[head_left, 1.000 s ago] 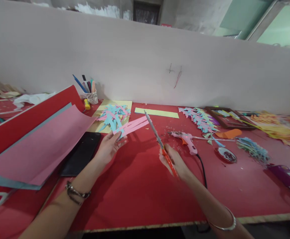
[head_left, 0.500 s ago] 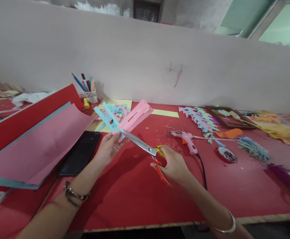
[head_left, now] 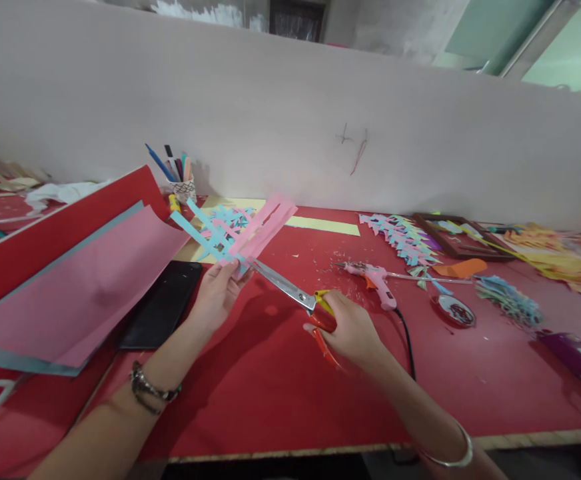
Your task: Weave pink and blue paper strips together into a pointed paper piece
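Pinching pink-and-blue paper strips (head_left: 251, 237), fanned above the grip, by their lower end in the left hand (head_left: 219, 293), left of frame centre; clasping scissors (head_left: 298, 297) in the right hand (head_left: 354, 330), right of centre.

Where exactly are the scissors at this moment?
In the head view, the scissors are near the middle, held in the right hand, their blades pointing towards the pink and blue paper strips in the left hand.
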{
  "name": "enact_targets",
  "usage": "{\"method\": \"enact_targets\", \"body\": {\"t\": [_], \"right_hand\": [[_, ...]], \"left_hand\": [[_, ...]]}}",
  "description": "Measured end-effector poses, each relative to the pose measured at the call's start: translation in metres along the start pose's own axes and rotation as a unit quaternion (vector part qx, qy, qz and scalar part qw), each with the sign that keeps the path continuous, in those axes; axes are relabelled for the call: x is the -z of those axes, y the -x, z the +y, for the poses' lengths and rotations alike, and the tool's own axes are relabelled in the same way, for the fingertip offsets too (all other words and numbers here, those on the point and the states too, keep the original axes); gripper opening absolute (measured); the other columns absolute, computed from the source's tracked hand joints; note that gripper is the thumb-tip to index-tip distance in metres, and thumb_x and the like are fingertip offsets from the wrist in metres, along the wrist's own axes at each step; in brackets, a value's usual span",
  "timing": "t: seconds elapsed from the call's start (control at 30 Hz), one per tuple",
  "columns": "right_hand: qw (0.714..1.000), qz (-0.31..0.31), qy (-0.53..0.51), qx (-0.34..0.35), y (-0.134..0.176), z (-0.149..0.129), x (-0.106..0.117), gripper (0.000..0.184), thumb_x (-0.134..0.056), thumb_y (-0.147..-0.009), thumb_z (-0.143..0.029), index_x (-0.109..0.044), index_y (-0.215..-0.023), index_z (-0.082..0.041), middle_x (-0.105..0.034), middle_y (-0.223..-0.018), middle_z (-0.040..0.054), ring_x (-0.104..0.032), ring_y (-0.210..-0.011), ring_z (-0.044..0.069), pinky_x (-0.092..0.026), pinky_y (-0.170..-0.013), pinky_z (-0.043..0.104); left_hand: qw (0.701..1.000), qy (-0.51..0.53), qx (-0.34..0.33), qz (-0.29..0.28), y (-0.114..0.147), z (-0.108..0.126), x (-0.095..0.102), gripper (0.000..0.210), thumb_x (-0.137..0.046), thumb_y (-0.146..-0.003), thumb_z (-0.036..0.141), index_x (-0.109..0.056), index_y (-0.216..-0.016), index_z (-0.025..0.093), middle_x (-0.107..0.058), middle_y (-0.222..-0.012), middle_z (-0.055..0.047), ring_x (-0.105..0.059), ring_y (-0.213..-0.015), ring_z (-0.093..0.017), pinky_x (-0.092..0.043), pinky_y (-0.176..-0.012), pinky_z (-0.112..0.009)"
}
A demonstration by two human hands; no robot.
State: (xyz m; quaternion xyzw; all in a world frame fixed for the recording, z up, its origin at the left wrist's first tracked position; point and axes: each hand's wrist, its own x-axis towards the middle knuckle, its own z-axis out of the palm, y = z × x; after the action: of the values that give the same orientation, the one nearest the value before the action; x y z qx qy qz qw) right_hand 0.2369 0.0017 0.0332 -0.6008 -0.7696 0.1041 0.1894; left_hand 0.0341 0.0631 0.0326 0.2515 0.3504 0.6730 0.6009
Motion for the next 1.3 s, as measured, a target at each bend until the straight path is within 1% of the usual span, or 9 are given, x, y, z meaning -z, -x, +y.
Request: {"method": "enact_targets", "body": {"t": [0.13, 0.23, 0.4, 0.47, 0.6, 0.7, 0.87, 1.07, 1.3], "right_hand": [[1.0, 0.001, 0.001, 0.005, 0.0, 0.0, 0.0, 0.041, -0.056, -0.07, -0.049, -0.053, -0.095, -0.016, -0.062, -0.091, 0.0084, -0.058, -0.086, 0.023, -0.043, -0.069, 0.033], [1.0, 0.003, -0.002, 0.008, 0.0, 0.001, 0.001, 0.043, -0.055, -0.07, -0.05, -0.053, -0.095, -0.015, -0.062, -0.092, 0.0088, -0.058, -0.087, 0.023, -0.044, -0.07, 0.032], [1.0, 0.007, 0.004, 0.01, -0.001, 0.001, 0.001, 0.043, -0.057, -0.069, -0.05, -0.054, -0.094, -0.015, -0.063, -0.092, 0.0087, -0.059, -0.088, 0.023, -0.044, -0.07, 0.031], [1.0, 0.012, 0.009, 0.011, -0.001, 0.001, 0.001, 0.043, -0.058, -0.068, -0.05, -0.055, -0.094, -0.015, -0.063, -0.092, 0.0086, -0.059, -0.088, 0.023, -0.044, -0.07, 0.031], [1.0, 0.023, 0.008, 0.015, 0.0, 0.002, 0.0, 0.043, -0.058, -0.068, -0.049, -0.055, -0.094, -0.016, -0.063, -0.092, 0.0081, -0.059, -0.087, 0.022, -0.044, -0.069, 0.03], [1.0, 0.021, 0.001, 0.019, 0.0, 0.003, -0.001, 0.042, -0.058, -0.068, -0.049, -0.054, -0.095, -0.016, -0.063, -0.093, 0.0082, -0.059, -0.087, 0.022, -0.044, -0.069, 0.031], [0.999, 0.01, -0.002, 0.031, -0.002, 0.004, 0.001, 0.045, -0.057, -0.068, -0.053, -0.055, -0.094, -0.016, -0.063, -0.091, 0.0086, -0.059, -0.087, 0.023, -0.043, -0.07, 0.032], [1.0, 0.001, -0.001, 0.018, -0.003, 0.003, 0.003, 0.045, -0.058, -0.067, -0.053, -0.056, -0.093, -0.016, -0.062, -0.09, 0.0086, -0.059, -0.085, 0.023, -0.043, -0.068, 0.032], [1.0, -0.008, -0.01, 0.018, -0.003, 0.002, 0.004, 0.041, -0.057, -0.069, -0.051, -0.057, -0.094, -0.017, -0.062, -0.091, 0.0082, -0.058, -0.084, 0.022, -0.042, -0.068, 0.032]], "left_hand": [[1.0, 0.014, 0.008, -0.012, 0.001, -0.002, 0.0, 0.012, -0.068, -0.054, 0.016, -0.057, -0.053, 0.019, -0.062, -0.057, 0.005, -0.058, -0.061, -0.01, -0.048, -0.067, -0.024], [1.0, 0.026, 0.008, -0.011, 0.003, -0.001, -0.001, 0.012, -0.07, -0.051, 0.014, -0.06, -0.057, 0.019, -0.064, -0.06, 0.004, -0.059, -0.063, -0.01, -0.047, -0.064, -0.022], [1.0, 0.008, 0.007, -0.005, 0.003, 0.003, -0.002, 0.016, -0.068, -0.051, 0.012, -0.055, -0.045, 0.018, -0.058, -0.048, 0.006, -0.052, -0.048, -0.006, -0.043, -0.051, -0.019], [1.0, 0.002, -0.003, -0.005, 0.001, 0.003, -0.001, 0.018, -0.069, -0.05, 0.012, -0.054, -0.044, 0.018, -0.054, -0.043, 0.007, -0.05, -0.045, -0.006, -0.044, -0.053, -0.019], [1.0, -0.015, -0.021, -0.003, -0.002, 0.002, 0.002, 0.016, -0.073, -0.045, 0.013, -0.058, -0.05, 0.018, -0.062, -0.052, 0.006, -0.058, -0.055, -0.008, -0.047, -0.062, -0.021], [0.999, -0.026, -0.023, 0.003, -0.002, 0.001, 0.004, 0.02, -0.074, -0.041, 0.014, -0.058, -0.051, 0.018, -0.062, -0.052, 0.006, -0.059, -0.056, -0.009, -0.047, -0.061, -0.022], [0.998, -0.047, -0.037, -0.012, -0.004, 0.0, 0.007, 0.02, -0.075, -0.041, 0.016, -0.058, -0.052, 0.018, -0.063, -0.055, 0.005, -0.058, -0.056, -0.009, -0.047, -0.06, -0.022], [0.995, -0.09, -0.041, 0.009, -0.005, 0.0, 0.007, 0.019, -0.075, -0.042, 0.018, -0.06, -0.054, 0.017, -0.062, -0.052, 0.006, -0.056, -0.052, -0.007, -0.045, -0.055, -0.019], [0.994, -0.095, -0.049, -0.026, -0.006, -0.004, 0.016, 0.017, -0.075, -0.045, 0.022, -0.06, -0.052, 0.017, -0.062, -0.053, 0.005, -0.056, -0.055, -0.008, -0.046, -0.057, -0.019]]}}
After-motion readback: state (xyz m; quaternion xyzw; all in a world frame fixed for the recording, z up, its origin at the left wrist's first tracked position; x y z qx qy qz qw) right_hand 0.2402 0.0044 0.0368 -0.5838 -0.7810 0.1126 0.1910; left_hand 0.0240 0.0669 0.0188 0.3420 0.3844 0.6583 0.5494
